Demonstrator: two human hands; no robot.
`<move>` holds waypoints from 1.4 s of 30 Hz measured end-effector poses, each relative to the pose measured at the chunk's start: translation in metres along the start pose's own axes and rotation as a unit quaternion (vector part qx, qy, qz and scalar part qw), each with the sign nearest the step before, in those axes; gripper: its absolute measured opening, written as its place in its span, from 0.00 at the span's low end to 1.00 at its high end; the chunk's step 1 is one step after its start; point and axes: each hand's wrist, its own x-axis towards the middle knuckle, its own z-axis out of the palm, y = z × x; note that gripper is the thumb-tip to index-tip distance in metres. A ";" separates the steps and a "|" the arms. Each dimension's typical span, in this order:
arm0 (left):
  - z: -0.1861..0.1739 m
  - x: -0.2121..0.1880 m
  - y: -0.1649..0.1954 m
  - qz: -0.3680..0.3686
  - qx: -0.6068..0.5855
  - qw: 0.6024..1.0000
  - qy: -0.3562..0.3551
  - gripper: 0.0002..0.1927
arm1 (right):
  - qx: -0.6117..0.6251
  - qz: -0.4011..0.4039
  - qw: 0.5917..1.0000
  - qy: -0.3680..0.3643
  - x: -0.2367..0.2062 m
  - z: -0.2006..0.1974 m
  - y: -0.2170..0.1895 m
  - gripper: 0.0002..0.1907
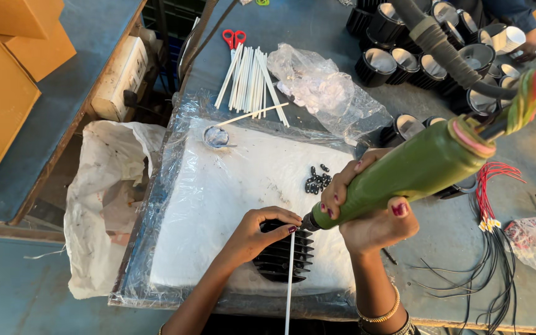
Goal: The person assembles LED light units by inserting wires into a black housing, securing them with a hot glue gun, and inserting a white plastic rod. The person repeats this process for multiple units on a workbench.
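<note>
Green powered screwdriver [404, 174] gripped in right hand [367, 214], tip down on black finned heat sink [280, 257]. Left hand [259, 232] pinches heat sink top (fingers closed), on white plastic-wrapped pad [243, 186]. Small black screws [316, 180] lie nearby; white sleeve tubes [249, 77] beyond.

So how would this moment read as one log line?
left hand: steadies black finned part | right hand: grips green power screwdriver, tip on part | nearby: black screws

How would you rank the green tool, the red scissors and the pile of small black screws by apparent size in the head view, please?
1. Green tool, by far the largest, though it is held up nearest the camera, which enlarges it.
2. Red scissors and pile of black screws: they look about alike, so I will not rank them.
</note>
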 end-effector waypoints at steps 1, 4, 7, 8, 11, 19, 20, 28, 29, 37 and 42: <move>0.000 0.000 0.000 0.002 -0.001 1.000 0.001 0.14 | 0.002 0.001 1.000 0.002 -0.001 -0.003 0.004 0.37; 0.000 0.001 -0.002 0.004 -0.007 1.000 0.002 0.13 | 0.018 0.016 1.000 -0.004 -0.004 -0.012 0.011 0.37; 0.000 0.000 -0.003 0.003 -0.011 1.000 0.004 0.13 | 0.018 0.025 1.000 -0.004 -0.005 -0.017 0.015 0.37; 0.000 0.000 -0.003 0.003 -0.009 1.000 0.005 0.13 | 0.015 0.026 1.000 -0.001 -0.005 -0.018 0.016 0.37; 0.000 0.000 -0.003 -0.001 -0.010 1.000 0.007 0.12 | 0.023 0.023 0.999 0.011 -0.007 -0.019 0.019 0.37; 0.002 0.000 -0.005 -0.005 -0.019 1.000 0.018 0.11 | -0.015 -0.014 0.996 0.087 -0.019 -0.012 0.037 0.35; 0.002 0.000 -0.005 -0.002 -0.019 1.000 0.017 0.12 | -0.015 -0.012 0.996 0.089 -0.018 -0.012 0.036 0.35; 0.001 -0.001 -0.007 -0.006 -0.006 1.000 0.005 0.15 | 0.002 0.033 0.998 0.054 -0.010 -0.014 0.027 0.38; 0.001 -0.001 -0.008 -0.008 -0.009 1.000 -0.002 0.15 | 0.001 0.036 0.998 0.053 -0.010 -0.013 0.026 0.38; -0.003 -0.003 -0.012 -0.013 -0.015 0.999 -0.027 0.16 | 0.022 -0.010 0.999 0.042 -0.007 -0.004 0.025 0.38; -0.004 -0.003 -0.012 -0.010 -0.041 0.998 -0.037 0.17 | 0.027 0.003 0.999 0.039 -0.007 -0.005 0.030 0.38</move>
